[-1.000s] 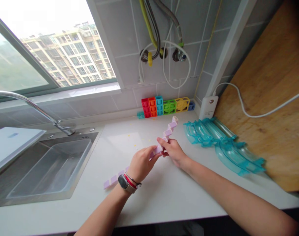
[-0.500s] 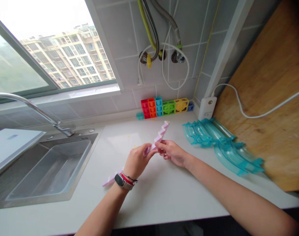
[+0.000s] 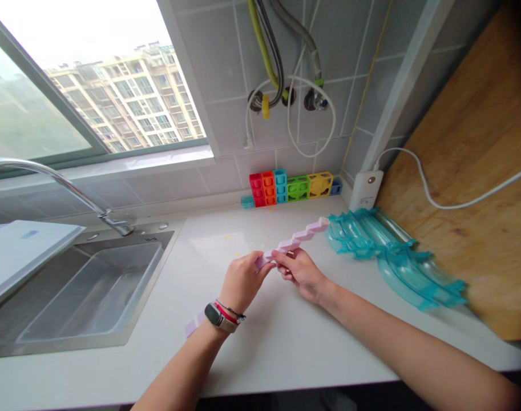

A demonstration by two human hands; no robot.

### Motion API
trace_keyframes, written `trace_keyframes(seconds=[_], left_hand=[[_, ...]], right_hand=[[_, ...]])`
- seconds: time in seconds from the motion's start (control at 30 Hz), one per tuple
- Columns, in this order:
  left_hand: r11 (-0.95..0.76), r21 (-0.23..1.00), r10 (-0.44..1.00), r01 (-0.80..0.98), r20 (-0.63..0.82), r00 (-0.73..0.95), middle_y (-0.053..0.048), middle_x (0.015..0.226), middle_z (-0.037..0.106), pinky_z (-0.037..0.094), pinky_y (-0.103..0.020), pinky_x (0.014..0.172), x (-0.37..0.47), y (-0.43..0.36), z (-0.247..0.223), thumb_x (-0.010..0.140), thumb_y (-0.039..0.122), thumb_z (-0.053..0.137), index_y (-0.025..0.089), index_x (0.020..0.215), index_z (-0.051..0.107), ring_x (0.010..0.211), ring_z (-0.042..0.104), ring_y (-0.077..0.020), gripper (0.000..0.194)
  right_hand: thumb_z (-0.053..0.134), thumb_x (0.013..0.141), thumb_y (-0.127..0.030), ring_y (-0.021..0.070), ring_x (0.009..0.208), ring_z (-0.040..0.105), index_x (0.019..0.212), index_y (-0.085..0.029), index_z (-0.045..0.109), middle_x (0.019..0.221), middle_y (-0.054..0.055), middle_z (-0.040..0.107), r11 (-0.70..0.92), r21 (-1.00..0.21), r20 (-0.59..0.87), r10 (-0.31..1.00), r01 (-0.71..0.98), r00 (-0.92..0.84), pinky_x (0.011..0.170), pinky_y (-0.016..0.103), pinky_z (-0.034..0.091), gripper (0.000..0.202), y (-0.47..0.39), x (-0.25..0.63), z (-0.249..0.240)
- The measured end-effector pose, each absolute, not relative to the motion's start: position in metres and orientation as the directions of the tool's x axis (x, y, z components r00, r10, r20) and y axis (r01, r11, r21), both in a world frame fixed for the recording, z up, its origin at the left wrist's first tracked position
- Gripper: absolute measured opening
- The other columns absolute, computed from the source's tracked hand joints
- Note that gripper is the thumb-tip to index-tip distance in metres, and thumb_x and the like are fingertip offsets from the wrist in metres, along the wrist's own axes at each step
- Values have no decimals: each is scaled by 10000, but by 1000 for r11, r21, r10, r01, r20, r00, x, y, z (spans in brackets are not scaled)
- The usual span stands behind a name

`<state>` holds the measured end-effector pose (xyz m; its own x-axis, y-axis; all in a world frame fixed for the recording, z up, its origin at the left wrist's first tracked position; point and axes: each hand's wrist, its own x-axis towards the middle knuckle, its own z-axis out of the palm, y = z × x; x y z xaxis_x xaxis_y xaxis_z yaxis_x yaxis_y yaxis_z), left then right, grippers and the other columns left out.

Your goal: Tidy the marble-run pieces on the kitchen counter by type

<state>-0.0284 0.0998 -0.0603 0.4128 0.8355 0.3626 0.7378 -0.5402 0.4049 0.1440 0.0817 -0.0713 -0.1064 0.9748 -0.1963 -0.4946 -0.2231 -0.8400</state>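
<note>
Fingers of the left hand (image 3: 242, 281) and right hand (image 3: 302, 273) pinch a pink-and-lilac segmented strip (image 3: 295, 242) at its middle, just above the white surface (image 3: 286, 342); its far end touches the teal track pieces (image 3: 388, 257)

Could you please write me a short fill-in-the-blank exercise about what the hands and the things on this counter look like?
1. Both the left hand and the right hand grip a long pale ____ segmented toy.
2. The row of colourful blocks stands against the tiled ____.
3. The clear curved track pieces to the right of the hands are ____ in colour.
4. A watch sits on the ____ wrist.

Missing words: purple; wall; teal; left
</note>
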Motion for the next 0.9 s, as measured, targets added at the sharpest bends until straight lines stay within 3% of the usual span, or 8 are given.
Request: trace_keyframes(seconds=[0.23,0.37,0.57,0.7,0.8,0.9], left_hand=[[-530,376,828,760,423,369,-16,760,751,487,-243,618,-25,98,-68,902,393,729,198,1002,679,636,680,-155,225],[-489,334,839,806,432,330,-35,837,778,494,-250,630,-19,92,-67,913,398,713,209,1040,682,702,717,-178,230],[-478,372,851,796,421,314,-43,907,789,510,-261,676,-16,93,-63,899,392,730,214,1058,691,754,727,-188,242],[-477,385,858,790,401,323,-47,906,783,497,-268,669,-19,96,-63,921,434,692,211,1078,684,725,709,-185,273],[-488,374,855,788,385,347,-46,830,760,476,-269,642,-21,97,-64,964,454,621,195,1065,684,674,681,-179,285],[-520,412,841,748,399,364,-37,804,740,469,-258,647,-22,98,-63,974,443,609,185,1048,682,653,658,-159,278]], right_hand=[[903,654,-458,50,476,218,697,-184,570,553,-102,348,-129,-859,-200,975,-495,94,407,218,131,433,76,131,-86],[906,658,-442,60,504,265,719,-182,586,597,-81,397,-86,-835,-207,964,-543,166,421,217,158,416,70,123,-88],[916,643,-439,56,496,289,707,-170,602,586,-76,415,-89,-810,-222,962,-580,162,418,206,162,418,72,125,-83],[911,650,-447,69,517,388,724,-159,654,602,-46,505,-90,-817,-231,956,-570,181,415,192,268,393,80,136,-79],[905,661,-446,74,543,461,792,-152,699,707,-3,607,-174,-775,-282,956,-608,86,424,189,329,382,83,143,-77],[868,723,-464,68,525,463,948,-166,730,731,-7,617,-222,-749,-249,967,-625,-45,424,193,333,398,85,146,-77]])
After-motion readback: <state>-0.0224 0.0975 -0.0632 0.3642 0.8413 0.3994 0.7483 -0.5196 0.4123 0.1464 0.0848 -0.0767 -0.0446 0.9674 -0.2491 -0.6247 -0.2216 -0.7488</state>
